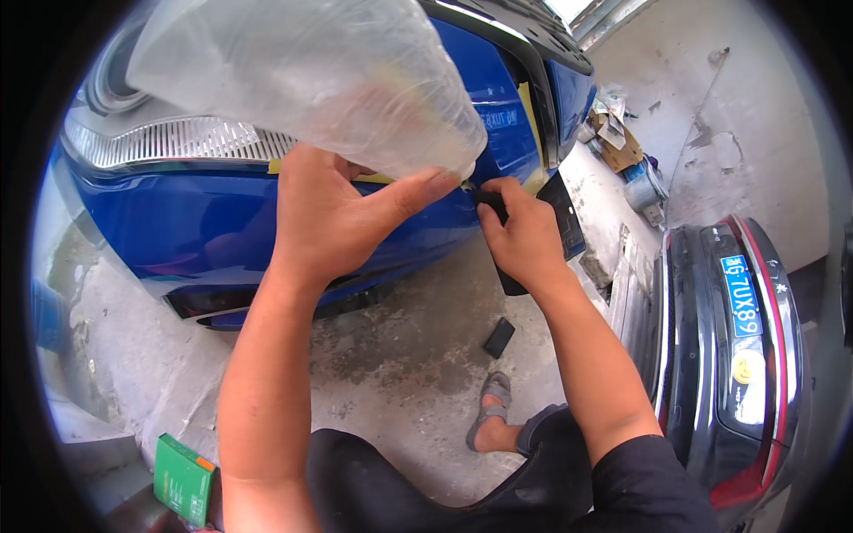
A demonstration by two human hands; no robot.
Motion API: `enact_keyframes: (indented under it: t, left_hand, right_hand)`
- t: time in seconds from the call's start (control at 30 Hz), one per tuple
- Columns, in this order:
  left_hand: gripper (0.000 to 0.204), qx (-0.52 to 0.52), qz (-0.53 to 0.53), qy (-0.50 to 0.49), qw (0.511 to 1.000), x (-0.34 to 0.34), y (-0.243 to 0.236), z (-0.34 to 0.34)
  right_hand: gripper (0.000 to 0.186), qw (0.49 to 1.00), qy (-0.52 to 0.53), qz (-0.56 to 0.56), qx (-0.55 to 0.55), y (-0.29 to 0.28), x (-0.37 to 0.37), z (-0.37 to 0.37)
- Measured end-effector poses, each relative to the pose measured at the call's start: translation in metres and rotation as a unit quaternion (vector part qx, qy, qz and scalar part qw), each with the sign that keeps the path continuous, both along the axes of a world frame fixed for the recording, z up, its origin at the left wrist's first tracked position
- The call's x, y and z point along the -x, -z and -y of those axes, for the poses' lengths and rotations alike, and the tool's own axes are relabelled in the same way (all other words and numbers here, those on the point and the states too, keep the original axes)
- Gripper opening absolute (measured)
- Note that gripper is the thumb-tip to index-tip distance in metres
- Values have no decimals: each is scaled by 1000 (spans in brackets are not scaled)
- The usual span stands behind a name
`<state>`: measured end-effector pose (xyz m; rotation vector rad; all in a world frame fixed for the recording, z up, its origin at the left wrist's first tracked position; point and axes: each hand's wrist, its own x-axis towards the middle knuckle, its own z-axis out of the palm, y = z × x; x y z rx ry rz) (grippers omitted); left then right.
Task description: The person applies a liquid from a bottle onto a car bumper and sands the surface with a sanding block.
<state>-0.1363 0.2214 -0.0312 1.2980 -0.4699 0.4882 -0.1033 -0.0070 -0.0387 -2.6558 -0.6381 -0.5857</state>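
Observation:
A large bulky thing of cloudy, crinkled plastic [311,71], like a filled bag or wrapped part, hangs before the blue car body [195,226]. My left hand [333,222] cups its lower side, the thumb stretched along its bottom edge; the other fingers are mostly hidden behind it. Close to that thumb's tip, my right hand [526,226] pinches a small black piece [490,202] at the plastic's lower right end. The kind of the black piece is not clear. Yellow masking tape [531,133] runs along the car body's edge.
A ribbed headlamp [178,142] sits in the blue body. On the concrete floor lie a small black box [499,338] and a green box [183,480]. At right stand a black car rear section [711,355] and a bucket [646,185] beside clutter.

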Motion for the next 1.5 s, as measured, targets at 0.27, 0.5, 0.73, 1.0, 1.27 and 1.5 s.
enact_keyframes:
  t: [0.27,0.5,0.73,1.0,1.27,1.5]
  left_hand:
    - [45,3,54,-55,997,-3,3,2]
    - [45,-15,74,-74,994,-12,10,0]
    - [50,-11,80,-69,994,-14,12,0]
    - [55,-31,78,-81,993,-11,8,0]
    - [52,0,53,-62,997,-10,7,-1]
    - [50,-24,54,-71,996,-12,10,-1]
  right_hand:
    - [18,993,32,53,98,1,-6,-17]
    - [23,979,98,79,158,3,-8,-28]
    - [23,972,136,75,176,5,-10,-33]
    - [24,972,109,131,164,10,-11,-26]
    - [22,972,130,89,174,8,-11,-30]
    - [21,973,146,82,159,8,-11,-34]
